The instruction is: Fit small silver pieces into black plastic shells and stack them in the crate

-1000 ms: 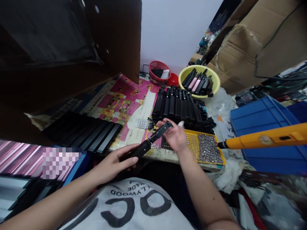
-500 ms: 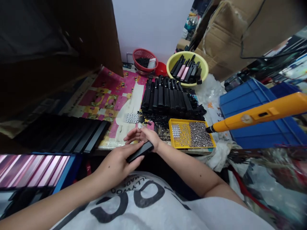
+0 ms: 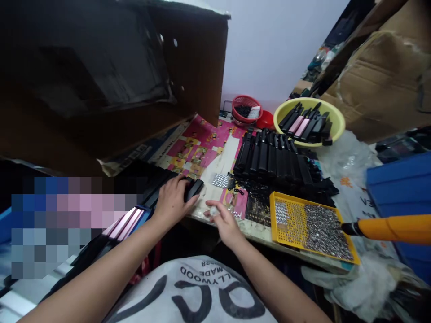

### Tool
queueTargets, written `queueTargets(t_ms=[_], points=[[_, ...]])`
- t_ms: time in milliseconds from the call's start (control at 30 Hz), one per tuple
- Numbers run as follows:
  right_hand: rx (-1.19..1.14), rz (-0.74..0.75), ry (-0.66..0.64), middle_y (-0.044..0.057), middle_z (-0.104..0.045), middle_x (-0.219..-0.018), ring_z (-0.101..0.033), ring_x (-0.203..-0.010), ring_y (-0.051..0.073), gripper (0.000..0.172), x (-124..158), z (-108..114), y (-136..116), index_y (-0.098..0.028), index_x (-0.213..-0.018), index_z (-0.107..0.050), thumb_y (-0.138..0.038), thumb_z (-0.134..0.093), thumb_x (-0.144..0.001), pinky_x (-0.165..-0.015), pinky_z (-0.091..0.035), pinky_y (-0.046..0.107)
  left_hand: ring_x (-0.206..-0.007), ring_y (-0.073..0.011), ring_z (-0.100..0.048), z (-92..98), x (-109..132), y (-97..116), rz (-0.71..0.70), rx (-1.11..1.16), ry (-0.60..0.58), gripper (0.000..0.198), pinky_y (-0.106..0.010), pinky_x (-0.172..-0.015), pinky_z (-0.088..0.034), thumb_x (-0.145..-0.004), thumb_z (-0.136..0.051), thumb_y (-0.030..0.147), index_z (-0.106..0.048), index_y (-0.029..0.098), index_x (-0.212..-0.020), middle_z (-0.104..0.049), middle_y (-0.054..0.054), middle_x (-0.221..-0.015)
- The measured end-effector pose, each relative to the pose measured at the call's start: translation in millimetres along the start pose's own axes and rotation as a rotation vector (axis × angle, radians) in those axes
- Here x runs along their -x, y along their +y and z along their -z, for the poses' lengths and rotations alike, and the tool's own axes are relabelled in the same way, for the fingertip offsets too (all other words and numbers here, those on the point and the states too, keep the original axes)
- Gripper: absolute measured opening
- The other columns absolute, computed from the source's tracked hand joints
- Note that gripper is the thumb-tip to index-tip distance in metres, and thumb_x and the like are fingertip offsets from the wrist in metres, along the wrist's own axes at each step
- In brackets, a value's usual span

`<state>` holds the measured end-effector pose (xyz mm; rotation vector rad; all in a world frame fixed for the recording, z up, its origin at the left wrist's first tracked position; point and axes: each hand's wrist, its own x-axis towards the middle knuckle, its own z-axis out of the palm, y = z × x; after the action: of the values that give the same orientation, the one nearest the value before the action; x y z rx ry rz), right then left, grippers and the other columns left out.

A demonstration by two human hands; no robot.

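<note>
My left hand [image 3: 172, 197] reaches over the near end of a row of black rectangular cases [image 3: 158, 186]. Its fingers and thumb close around a black case [image 3: 194, 190] at the row's right end; part of that case is hidden under the hand. To the right, my right hand [image 3: 226, 222] hovers at the table's front edge, its fingers loosely bent and apart. Something small and white [image 3: 213, 211] shows at one of its fingertips, perhaps a wrapping. Beyond that hand lies a sheet of small silvery parts [image 3: 220, 180], beside loose black bits [image 3: 237, 190].
A yellow tray [image 3: 274, 224] of small metal parts stands right, near an orange tool [image 3: 387, 228]. Behind are stacked black handled pieces [image 3: 272, 157], a yellow basin [image 3: 338, 121] and a red basket [image 3: 237, 101]. A large cardboard box [image 3: 202, 67] overhangs the left.
My left hand has carried the black case leftward from in front of my body to the row. My right hand has come apart from it. The view has turned left.
</note>
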<state>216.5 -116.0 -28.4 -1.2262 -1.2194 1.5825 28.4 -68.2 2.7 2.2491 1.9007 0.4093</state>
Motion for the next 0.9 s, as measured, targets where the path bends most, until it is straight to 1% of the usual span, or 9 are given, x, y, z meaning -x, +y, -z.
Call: queueTargets(t_ms=[67,133,267,367,433,500,567,767,900], points=[[-0.059,-0.014,-0.068,0.005,-0.052,-0.126,-0.055,-0.107,0.02,0.041,-3.9,-20.2,8.3,-0.026,-0.124,-0.049,-0.027,-0.048,-0.083,-0.089,-0.045,0.035,-0.117,-0.0294,-0.043,15.6,2.8,-19.6,0.017,0.051,0.022,0.045,-0.044,-0.094,-0.036,-0.08,-0.049,0.049,-0.051,0.018,-0.112,-0.047,-0.013,-0.128],[-0.12,-0.029,-0.099,0.005,-0.044,-0.136,-0.05,-0.116,0.021,0.05,-8.8,-34.0,10.6,-0.028,-0.131,-0.042,-0.029,-0.051,-0.082,-0.094,-0.043,0.038,-0.117,-0.0269,-0.044,35.4,7.0,-45.4,0.048,0.052,0.065,0.043,-0.041,-0.098,-0.035,-0.082,-0.047,0.05,-0.053,0.017,-0.11,-0.048,-0.012,-0.126],[-0.169,-0.089,-0.119,0.005,-0.041,-0.138,-0.044,-0.122,0.023,0.058,-15.5,-45.1,6.8,-0.026,-0.133,-0.041,-0.037,-0.057,-0.079,-0.101,-0.038,0.042,-0.114,-0.0275,-0.046,71.2,17.8,-105.7,0.194,-0.086,0.059,0.051,-0.038,-0.1,-0.034,-0.083,-0.045,0.052,-0.053,0.01,-0.113,-0.049,-0.015,-0.122],[-0.135,-0.101,-0.142,0.007,-0.044,-0.137,-0.042,-0.125,0.023,0.06,-13.1,-47.2,5.2,-0.027,-0.134,-0.04,-0.042,-0.057,-0.079,-0.105,-0.032,0.044,-0.114,-0.0294,-0.045,83.8,22.6,-139.0,0.272,-0.157,-0.003,0.061,-0.04,-0.1,-0.033,-0.082,-0.044,0.056,-0.05,0.008,-0.119,-0.05,-0.016,-0.123],[-0.12,-0.101,-0.167,0.007,-0.043,-0.138,-0.041,-0.126,0.023,0.061,-8.8,-48.6,6.2,-0.028,-0.135,-0.038,-0.045,-0.056,-0.08,-0.105,-0.031,0.046,-0.115,-0.03,-0.046,86.0,21.7,-151.3,0.281,-0.106,-0.094,0.07,-0.04,-0.1,-0.033,-0.082,-0.042,0.06,-0.046,0.004,-0.124,-0.05,-0.018,-0.124],[-0.129,-0.106,-0.188,0.007,-0.041,-0.139,-0.04,-0.127,0.023,0.061,-3.5,-50.1,9.1,-0.029,-0.135,-0.037,-0.05,-0.054,-0.08,-0.104,-0.032,0.048,-0.116,-0.0307,-0.046,86.2,18.3,-158.1,0.275,-0.046,-0.197,0.078,-0.039,-0.099,-0.034,-0.079,-0.043,0.063,-0.043,0.001,-0.127,-0.048,-0.021,-0.127],[-0.153,-0.112,-0.21,0.006,-0.039,-0.141,-0.038,-0.128,0.025,0.061,2.5,-51.7,13.3,-0.031,-0.135,-0.037,-0.053,-0.052,-0.08,-0.102,-0.035,0.048,-0.116,-0.0311,-0.046,86.7,14.8,-163.3,0.267,-0.007,-0.26,0.084,-0.039,-0.099,-0.034,-0.075,-0.047,0.065,-0.042,0.0,-0.128,-0.047,-0.021,-0.129],[-0.166,-0.061,-0.298,0.0,-0.023,-0.149,-0.033,-0.131,0.025,0.056,15.1,-61.0,25.1,-0.038,-0.136,-0.032,-0.051,-0.049,-0.084,-0.102,-0.035,0.046,-0.118,-0.0278,-0.046,94.5,16.3,-185.6,0.209,0.122,-0.302,0.085,-0.034,-0.099,-0.035,-0.073,-0.051,0.064,-0.041,0.002,-0.13,-0.046,-0.018,-0.133],[-0.137,-0.058,-0.337,0.005,-0.033,-0.145,-0.036,-0.13,0.025,0.062,5.9,-74.8,18.7,-0.034,-0.138,-0.029,-0.054,-0.048,-0.083,-0.101,-0.035,0.047,-0.114,-0.0262,-0.049,97.0,17.4,-202.2,0.211,0.095,-0.279,0.081,-0.033,-0.098,-0.035,-0.075,-0.05,0.063,-0.043,0.003,-0.129,-0.05,-0.017,-0.129]])
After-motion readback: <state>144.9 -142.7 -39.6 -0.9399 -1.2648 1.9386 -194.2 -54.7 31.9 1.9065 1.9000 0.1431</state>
